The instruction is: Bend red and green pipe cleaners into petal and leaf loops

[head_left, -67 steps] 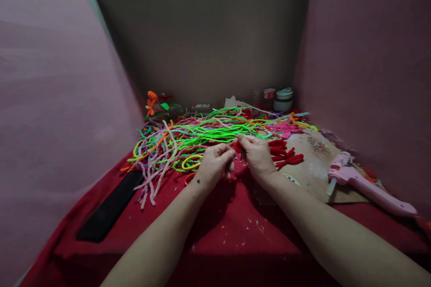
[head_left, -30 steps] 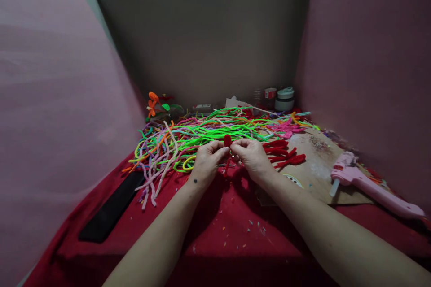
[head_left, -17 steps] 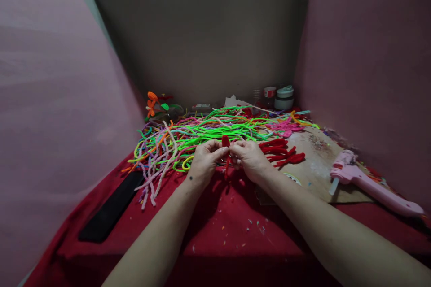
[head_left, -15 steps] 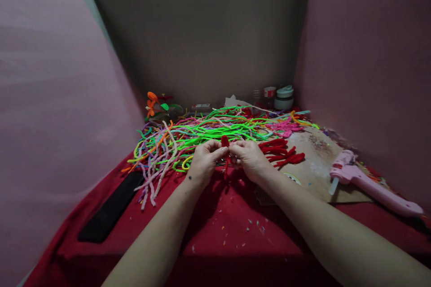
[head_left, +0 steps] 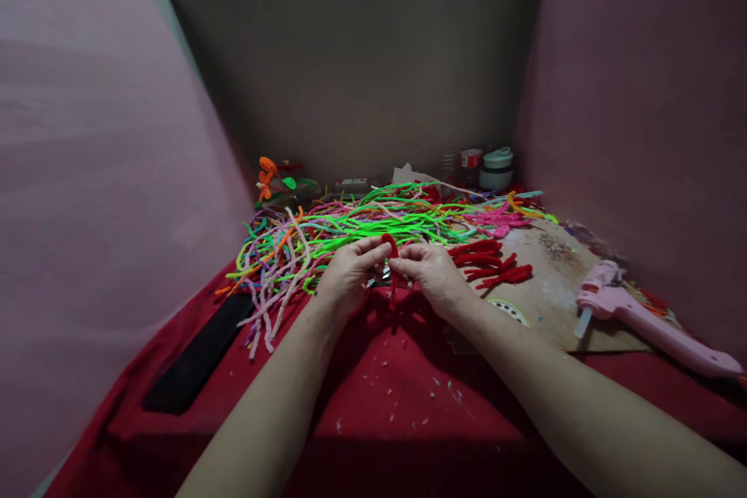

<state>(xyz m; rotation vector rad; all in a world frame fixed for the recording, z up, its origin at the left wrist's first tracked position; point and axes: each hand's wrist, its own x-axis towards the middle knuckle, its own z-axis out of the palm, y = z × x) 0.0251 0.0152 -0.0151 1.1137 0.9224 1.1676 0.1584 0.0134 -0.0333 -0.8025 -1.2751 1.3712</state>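
Note:
My left hand (head_left: 348,277) and my right hand (head_left: 433,274) meet over the red cloth (head_left: 397,397), both pinching a red pipe cleaner (head_left: 391,249) bent into a small loop that stands up between the fingertips. Its tail hangs down below my fingers. Just beyond my hands lies a heap of pipe cleaners (head_left: 350,229) in green, pink, orange and lilac. To the right of my right hand lie several shaped red pipe-cleaner pieces (head_left: 496,263) on a cardboard sheet (head_left: 560,303).
A pink glue gun (head_left: 647,323) lies at the right on the cardboard. A flat black strip (head_left: 195,354) lies at the left. An orange pipe-cleaner flower (head_left: 269,177) and small jars (head_left: 487,167) stand at the back. Pink and grey panels wall in the space.
Earlier my hands held the red piece low against the cloth; since then they have raised it and bent it into an upright loop. The view has shifted slightly.

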